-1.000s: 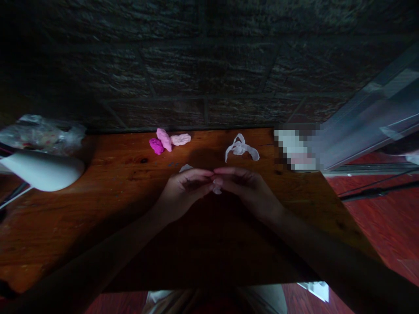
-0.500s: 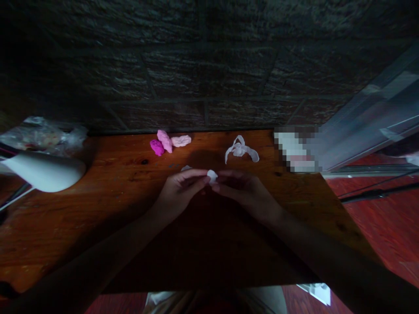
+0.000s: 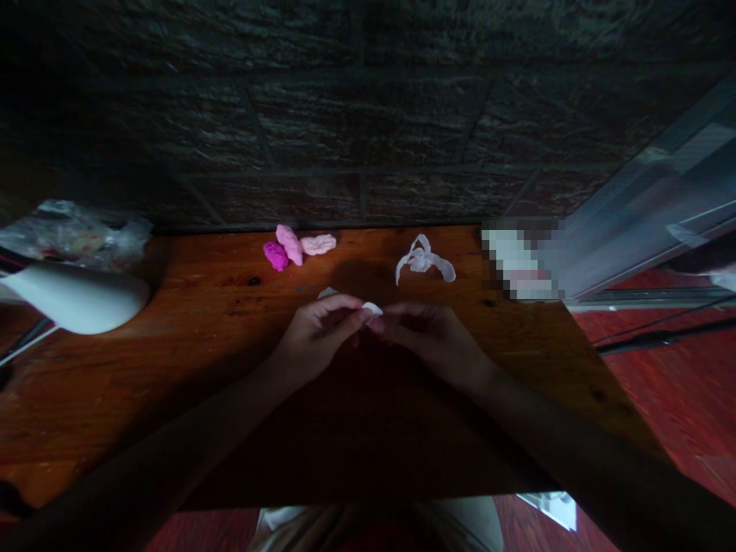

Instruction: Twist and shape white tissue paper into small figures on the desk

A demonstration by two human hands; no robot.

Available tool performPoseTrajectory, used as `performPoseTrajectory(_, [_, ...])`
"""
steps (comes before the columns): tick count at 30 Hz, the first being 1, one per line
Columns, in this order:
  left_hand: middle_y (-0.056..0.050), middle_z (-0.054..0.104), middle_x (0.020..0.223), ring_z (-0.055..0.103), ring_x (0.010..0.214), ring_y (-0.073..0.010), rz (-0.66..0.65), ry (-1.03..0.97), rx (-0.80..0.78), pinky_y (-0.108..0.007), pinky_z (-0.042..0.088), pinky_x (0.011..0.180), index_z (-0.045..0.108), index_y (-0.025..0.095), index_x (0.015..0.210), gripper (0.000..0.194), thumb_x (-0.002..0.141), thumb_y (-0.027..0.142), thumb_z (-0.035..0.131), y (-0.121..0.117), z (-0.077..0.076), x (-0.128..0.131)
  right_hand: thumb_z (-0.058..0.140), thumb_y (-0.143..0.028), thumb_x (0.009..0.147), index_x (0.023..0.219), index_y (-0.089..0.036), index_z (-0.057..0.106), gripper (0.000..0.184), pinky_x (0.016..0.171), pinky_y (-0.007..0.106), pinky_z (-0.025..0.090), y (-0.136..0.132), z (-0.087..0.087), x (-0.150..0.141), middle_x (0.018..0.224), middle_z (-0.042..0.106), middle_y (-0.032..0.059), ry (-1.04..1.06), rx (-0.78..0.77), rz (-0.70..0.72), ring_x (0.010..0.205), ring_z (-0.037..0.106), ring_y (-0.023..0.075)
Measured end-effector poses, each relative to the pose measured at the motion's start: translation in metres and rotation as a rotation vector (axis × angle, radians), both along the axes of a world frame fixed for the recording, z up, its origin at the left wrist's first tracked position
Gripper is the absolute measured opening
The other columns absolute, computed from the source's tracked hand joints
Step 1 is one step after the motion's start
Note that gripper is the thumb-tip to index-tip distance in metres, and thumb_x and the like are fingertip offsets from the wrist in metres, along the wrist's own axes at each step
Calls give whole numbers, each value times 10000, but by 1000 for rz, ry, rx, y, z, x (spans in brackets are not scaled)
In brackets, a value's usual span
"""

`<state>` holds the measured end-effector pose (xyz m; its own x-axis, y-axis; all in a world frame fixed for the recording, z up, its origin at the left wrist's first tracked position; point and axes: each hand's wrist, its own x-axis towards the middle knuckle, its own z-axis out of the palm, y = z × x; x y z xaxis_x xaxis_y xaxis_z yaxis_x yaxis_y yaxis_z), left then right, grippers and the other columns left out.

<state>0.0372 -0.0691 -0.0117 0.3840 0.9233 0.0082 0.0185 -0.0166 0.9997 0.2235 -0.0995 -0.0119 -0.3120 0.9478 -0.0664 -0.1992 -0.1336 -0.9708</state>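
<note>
A small white piece of modelling clay [image 3: 372, 308] is pinched between the fingertips of both hands above the table. My left hand [image 3: 313, 330] grips its left side, thumb and forefinger closed on it. From the right, my right hand [image 3: 437, 333] holds it the same way. Behind my left fingers a bit of another pale piece [image 3: 327, 292] shows, mostly hidden. Farther back lie a magenta clay lump [image 3: 276, 256], a pink lump [image 3: 289, 244] and a paler pink lump [image 3: 318, 244], touching one another. Thin, curled whitish strips [image 3: 421, 259] rest to their right.
The wooden table [image 3: 201, 322] meets a dark stone-tiled wall [image 3: 362, 123]. At the left stand a white lamp-like object [image 3: 86, 297] and a crumpled clear plastic bag [image 3: 109, 238]. A blurred-out white item [image 3: 520, 264] sits at the back right, near a translucent panel [image 3: 649, 192].
The white clay piece has tipped between my fingertips and now shows a flatter, narrower face. My right thumb has shifted slightly up against it. The lumps and strips stay in place.
</note>
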Motion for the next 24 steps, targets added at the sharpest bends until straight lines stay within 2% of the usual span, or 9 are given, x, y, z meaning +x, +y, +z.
performPoseTrajectory(5, [20, 626, 673, 541, 575, -81, -31, 99, 72, -197, 432, 552, 712, 153, 837, 155, 875, 301, 685, 0, 1, -1, 826, -421, 774, 857, -224, 809, 214, 803, 272, 518, 0, -1, -2, 786, 765, -16, 12, 23, -24, 795, 681, 138])
performPoseTrajectory(9, [35, 595, 631, 535, 564, -82, -35, 86, 75, -195, 425, 549, 696, 160, 824, 154, 879, 303, 680, -2, 0, 0, 814, -442, 781, 846, -209, 802, 242, 712, 247, 497, 1, -2, 1, 791, 747, -16, -62, 29, -62, 720, 632, 115])
performPoseTrajectory(13, [19, 656, 708, 560, 572, -87, -14, 61, 59, -204, 458, 551, 720, 167, 903, 137, 862, 295, 699, -3, -2, 1, 766, -432, 833, 878, -194, 794, 244, 674, 243, 477, 2, -2, 5, 763, 718, -16, -132, 82, -38, 681, 597, 108])
performPoseTrajectory(17, [-15, 717, 780, 566, 603, -95, -18, 75, 89, -215, 468, 568, 766, 168, 910, 130, 827, 262, 734, -2, -1, 1, 728, -358, 875, 883, -190, 789, 179, 735, 253, 485, 1, -3, 6, 798, 732, -10, -169, 177, -5, 725, 620, 112])
performPoseTrajectory(19, [-17, 720, 776, 563, 610, -95, -21, 83, 105, -217, 469, 581, 769, 169, 869, 100, 831, 253, 729, -2, 0, 0, 746, -355, 859, 880, -192, 786, 169, 757, 260, 493, 1, -3, 6, 817, 749, -7, -160, 159, -9, 744, 640, 117])
performPoseTrajectory(24, [11, 653, 698, 540, 569, -89, -7, 100, 68, -206, 443, 545, 725, 166, 825, 141, 863, 299, 693, 0, 2, 0, 827, -328, 778, 991, -213, 755, 253, 840, 291, 535, 0, -4, 6, 883, 781, -8, -29, -5, 8, 849, 711, 146])
